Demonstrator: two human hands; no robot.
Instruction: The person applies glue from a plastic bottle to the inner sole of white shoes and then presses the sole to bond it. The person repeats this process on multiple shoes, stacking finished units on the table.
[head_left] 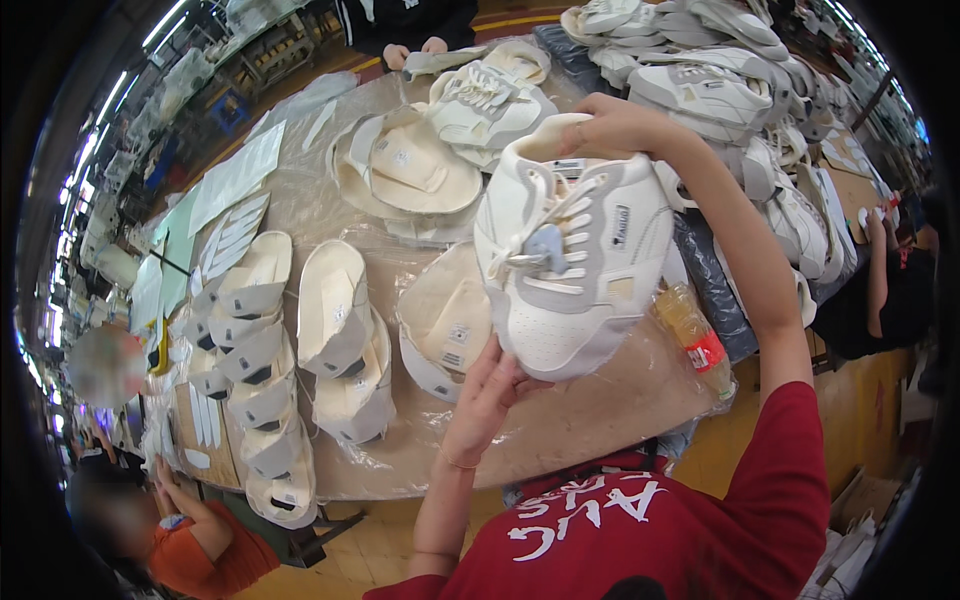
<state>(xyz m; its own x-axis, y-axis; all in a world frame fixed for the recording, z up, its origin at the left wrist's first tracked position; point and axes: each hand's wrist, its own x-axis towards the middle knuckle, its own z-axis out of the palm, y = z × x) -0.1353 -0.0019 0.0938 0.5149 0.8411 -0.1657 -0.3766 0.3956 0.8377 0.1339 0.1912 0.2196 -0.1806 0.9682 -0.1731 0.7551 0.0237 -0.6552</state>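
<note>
A white and grey shoe upper (570, 310) with white laces is raised above the table, its toe toward me. A small blue-grey piece (546, 246) lies on the laces. My right hand (618, 126) grips the upper at its collar, fingers hooked over the opening. My left hand (486, 402) is closed on the lower toe edge, with the thumb side partly hidden. Beneath and left of the upper lies a cream, open-topped shoe piece (440, 320). A similar cream piece (420, 165) sits farther back.
Rows of overlapping cream shoe pieces (345, 335) line the left side of the plastic-covered table (560, 440). White uppers are heaped (700, 85) at the back right. Near the right edge lies a bottle (695, 340) of yellowish liquid. Other people work around the table.
</note>
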